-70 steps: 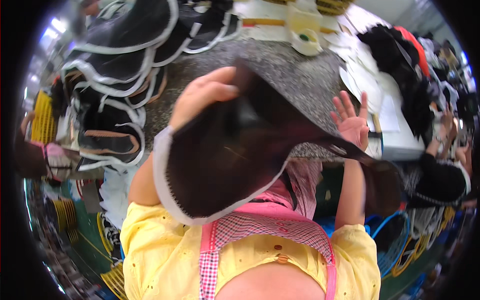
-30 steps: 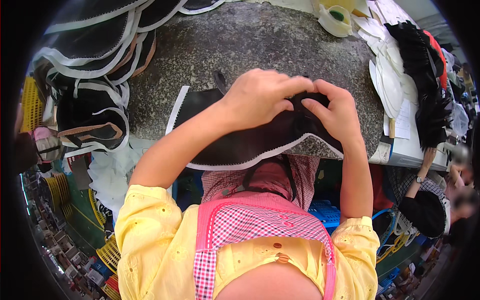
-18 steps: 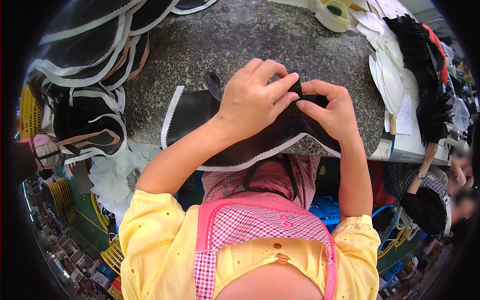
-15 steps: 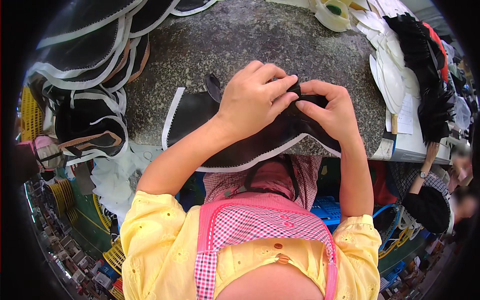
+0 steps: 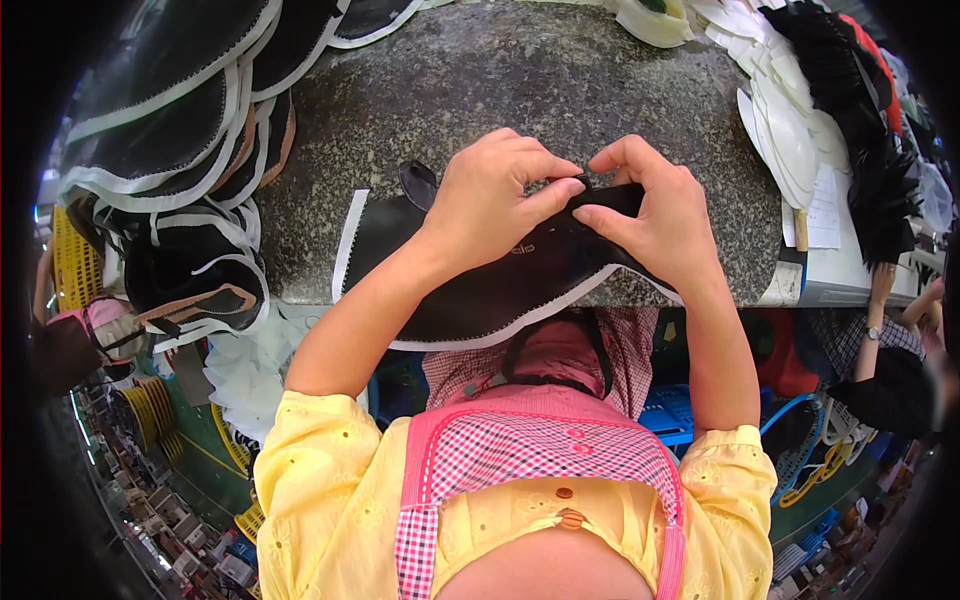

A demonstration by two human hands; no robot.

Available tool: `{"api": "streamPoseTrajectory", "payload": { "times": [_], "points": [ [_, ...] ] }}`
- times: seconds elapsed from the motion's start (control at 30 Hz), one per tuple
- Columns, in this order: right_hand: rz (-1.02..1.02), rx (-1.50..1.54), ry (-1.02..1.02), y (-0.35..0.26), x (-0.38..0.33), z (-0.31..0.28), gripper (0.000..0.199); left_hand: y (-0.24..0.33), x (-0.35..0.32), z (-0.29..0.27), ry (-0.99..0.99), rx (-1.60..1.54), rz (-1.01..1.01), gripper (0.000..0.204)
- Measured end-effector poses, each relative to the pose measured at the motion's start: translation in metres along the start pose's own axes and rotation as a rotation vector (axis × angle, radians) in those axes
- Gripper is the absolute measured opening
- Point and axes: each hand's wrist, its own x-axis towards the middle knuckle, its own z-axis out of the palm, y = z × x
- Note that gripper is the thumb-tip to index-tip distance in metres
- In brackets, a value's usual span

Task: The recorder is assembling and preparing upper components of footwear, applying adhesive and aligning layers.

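Observation:
A black shoe upper, smooth and leather-like with a white stitched border, lies across the near edge of the stone-topped table. My left hand pinches the upper's far edge between thumb and forefinger. Just to its right is my right hand, its thumb and forefinger spread apart around the same far edge. The thumb rests near the black surface. What lies right between the left fingertips is mostly hidden. A small black loop or tab stands up beside the left hand.
Black pieces with white borders are piled on the left. White sole-shaped pieces and bundled black material lie along the right. Under the table sits a blue basket. Another person's hand reaches in at the far right.
My right thumb and forefinger have spread apart from their close pinch beside the left fingers. My left hand stays on the upper's edge. The view has shifted slightly.

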Motion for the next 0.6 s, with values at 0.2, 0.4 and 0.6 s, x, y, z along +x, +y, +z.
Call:
{"api": "streamPoseTrajectory", "payload": {
  "times": [0.2, 0.4, 0.6],
  "points": [
    [0.049, -0.070, -0.109, -0.0012, 0.0006, -0.0028, 0.028, 0.0022, 0.0043, -0.0051, -0.102, -0.187, -0.208, 0.015],
    [0.075, -0.055, -0.174, -0.0055, 0.0010, -0.0029, 0.028, -0.0034, 0.0030, -0.0074, -0.175, -0.421, -0.405, 0.021],
    [0.039, -0.033, -0.148, -0.0025, 0.0000, -0.0016, 0.028, -0.0026, 0.0059, -0.0084, -0.194, -0.445, -0.440, 0.020]
  ]
}}
